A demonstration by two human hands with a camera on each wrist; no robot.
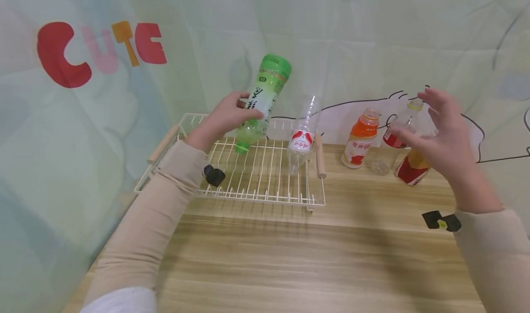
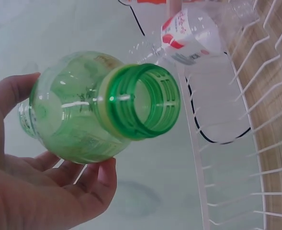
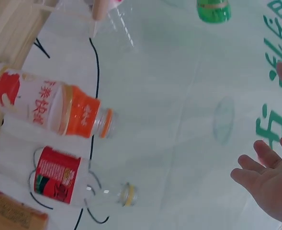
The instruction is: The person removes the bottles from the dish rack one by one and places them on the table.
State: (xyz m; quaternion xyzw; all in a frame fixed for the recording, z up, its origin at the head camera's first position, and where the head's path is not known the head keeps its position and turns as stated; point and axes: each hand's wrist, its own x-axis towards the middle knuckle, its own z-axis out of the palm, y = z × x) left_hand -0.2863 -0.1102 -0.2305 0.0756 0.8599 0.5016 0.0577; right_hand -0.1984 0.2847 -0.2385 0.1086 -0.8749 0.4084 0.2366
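My left hand (image 1: 232,118) grips a green plastic bottle (image 1: 265,87) upside down and tilted over the white wire rack (image 1: 265,195). Its open, capless mouth faces down, as the left wrist view (image 2: 145,103) also shows. A clear bottle with a red and white label (image 1: 301,140) stands inverted in the rack's right side. My right hand (image 1: 445,136) is raised with its fingers spread, holding nothing. From the head camera it overlaps a clear bottle with a red label (image 1: 407,119); in the right wrist view that bottle (image 3: 59,175) stands apart from the hand.
Right of the rack, an orange and white bottle (image 1: 359,140) stands on the wooden table (image 1: 298,267). A bottle with a red and yellow label (image 1: 410,168) is partly behind the right hand. Wooden handles (image 1: 320,156) flank the rack. A printed curtain (image 1: 352,50) hangs behind.
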